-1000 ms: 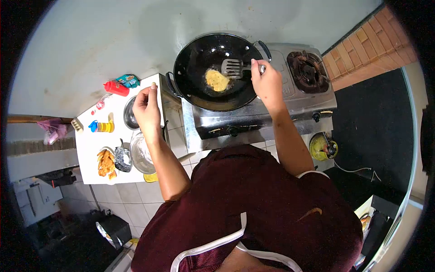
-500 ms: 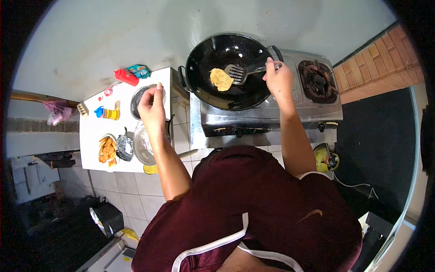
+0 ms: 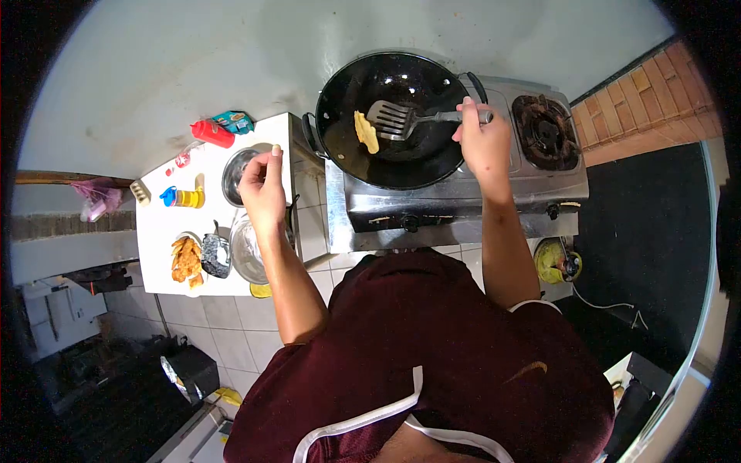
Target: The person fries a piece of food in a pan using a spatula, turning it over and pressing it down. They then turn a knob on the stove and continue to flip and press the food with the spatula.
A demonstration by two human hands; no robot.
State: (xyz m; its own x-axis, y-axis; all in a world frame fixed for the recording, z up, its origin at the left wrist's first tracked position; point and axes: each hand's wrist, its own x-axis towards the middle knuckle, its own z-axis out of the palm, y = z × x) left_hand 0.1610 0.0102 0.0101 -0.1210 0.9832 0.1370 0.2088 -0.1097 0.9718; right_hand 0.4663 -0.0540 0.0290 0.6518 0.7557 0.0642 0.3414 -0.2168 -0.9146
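Inside the black wok (image 3: 401, 170), a golden fritter (image 3: 366, 133) shows as a narrow strip, tilted up on its edge near the left side. The slotted spatula (image 3: 394, 120) has its metal head just right of the fritter. My right hand (image 3: 485, 143) is closed around the spatula's handle at the wok's right rim. Above the white table, my left hand (image 3: 263, 189) is closed with its fingers drawn together, beside a metal bowl (image 3: 231, 179). Whether anything sits in those fingers is hidden.
The wok rests on a two-burner gas stove (image 3: 463, 204); the right burner (image 3: 546, 133) is bare. On the white table (image 3: 158, 231) are fried pieces (image 3: 186, 261), a dark container (image 3: 215, 255), a larger bowl (image 3: 245, 251), a yellow bottle (image 3: 185, 197) and a red bottle (image 3: 211, 133).
The spatula has shifted slightly left in the wok. The fritter has gone from lying flat to tilted on edge, a little further left. My left hand has barely moved.
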